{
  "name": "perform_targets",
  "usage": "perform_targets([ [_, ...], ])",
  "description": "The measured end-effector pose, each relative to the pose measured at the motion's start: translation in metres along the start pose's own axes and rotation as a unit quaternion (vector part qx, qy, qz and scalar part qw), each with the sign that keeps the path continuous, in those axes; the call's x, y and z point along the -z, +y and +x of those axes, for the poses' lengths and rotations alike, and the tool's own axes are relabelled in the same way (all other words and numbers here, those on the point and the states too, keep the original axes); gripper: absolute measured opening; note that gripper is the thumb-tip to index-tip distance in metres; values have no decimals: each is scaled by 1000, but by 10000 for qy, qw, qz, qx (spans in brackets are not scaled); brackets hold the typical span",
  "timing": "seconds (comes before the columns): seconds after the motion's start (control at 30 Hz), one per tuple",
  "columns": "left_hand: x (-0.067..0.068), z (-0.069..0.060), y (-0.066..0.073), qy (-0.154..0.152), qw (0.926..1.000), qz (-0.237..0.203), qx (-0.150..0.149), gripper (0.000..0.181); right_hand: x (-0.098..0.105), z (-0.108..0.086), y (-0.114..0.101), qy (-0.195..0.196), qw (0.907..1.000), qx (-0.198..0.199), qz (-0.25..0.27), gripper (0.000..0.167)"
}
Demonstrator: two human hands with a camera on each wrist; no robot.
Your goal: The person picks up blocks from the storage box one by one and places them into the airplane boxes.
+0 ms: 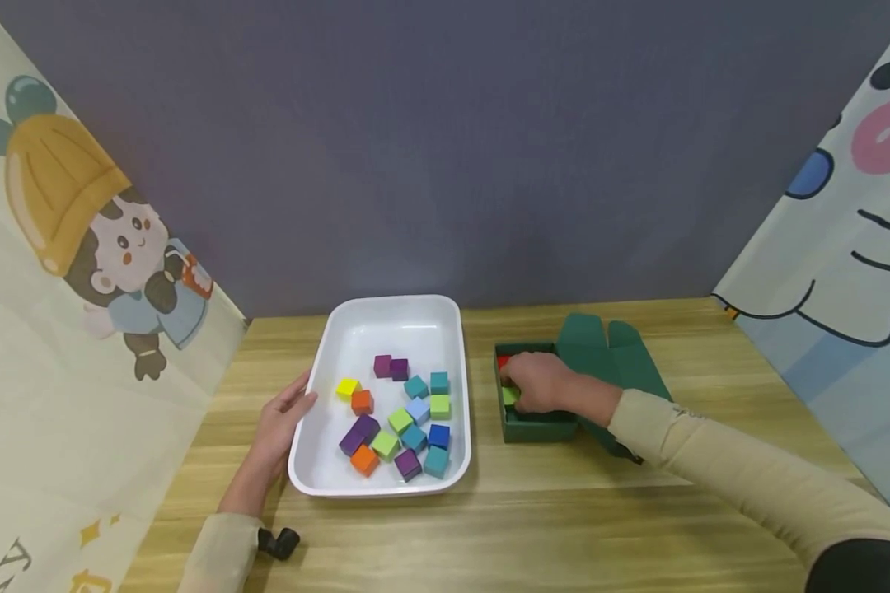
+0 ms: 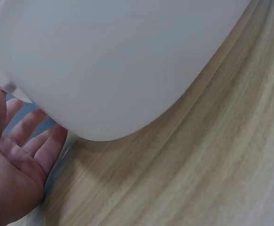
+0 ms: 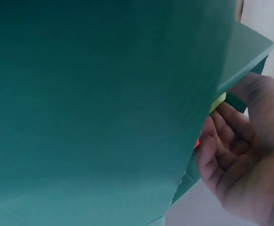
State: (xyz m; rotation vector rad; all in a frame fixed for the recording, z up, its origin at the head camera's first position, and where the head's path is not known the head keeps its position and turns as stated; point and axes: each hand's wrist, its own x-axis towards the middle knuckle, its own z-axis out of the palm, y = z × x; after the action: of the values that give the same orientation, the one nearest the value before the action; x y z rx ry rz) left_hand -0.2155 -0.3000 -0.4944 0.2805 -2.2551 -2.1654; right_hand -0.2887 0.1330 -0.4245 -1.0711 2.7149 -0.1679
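Observation:
A white tray (image 1: 386, 317) holds several small cubes in purple, yellow, orange, teal, light green and blue. At its left side is my left hand (image 1: 278, 424), thumb on the rim and fingers against the outer wall; the left wrist view shows these fingers (image 2: 52, 143) beside the tray wall (image 2: 108, 84). My right hand (image 1: 541, 383) reaches into a green box (image 1: 540, 430) and pinches a light green cube (image 1: 510, 396) near its left wall. Something red (image 1: 503, 361) shows beyond the fingers. In the right wrist view, the box's green cardboard (image 3: 94, 113) hides much of the inside.
The box's opened lid (image 1: 630, 358) lies to the right, under my right forearm. Everything stands on a wood-grain table (image 1: 489, 527). A dark grey panel (image 1: 460, 165) rises behind it, with printed sheets at both sides.

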Motion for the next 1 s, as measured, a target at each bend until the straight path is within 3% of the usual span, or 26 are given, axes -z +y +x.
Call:
perform_targets([
  [0.23,-1,1,3,98,9999,-37,43,59,-1,-2,1,238,9992,124,-308,25],
  [0.53,-1,-2,5,142,9998,53,95,59,24,-1,-11,426,9985,333,87,17],
  [0.63,0,-3,4,154,9998,26,81,59,35,6,-27,459,9975,536,103,15],
  [0.73,0,-2,4,135,9999,-62,9,59,41,17,-48,398,9962,744,-223,16],
  [0.87,-1,-1,3,96,9997,-227,-2,59,40,37,-81,22,9946,896,-528,20],
  [1.0,-2,-2,2,118,9996,-234,92,59,36,58,-114,-449,9936,951,-422,25],
])
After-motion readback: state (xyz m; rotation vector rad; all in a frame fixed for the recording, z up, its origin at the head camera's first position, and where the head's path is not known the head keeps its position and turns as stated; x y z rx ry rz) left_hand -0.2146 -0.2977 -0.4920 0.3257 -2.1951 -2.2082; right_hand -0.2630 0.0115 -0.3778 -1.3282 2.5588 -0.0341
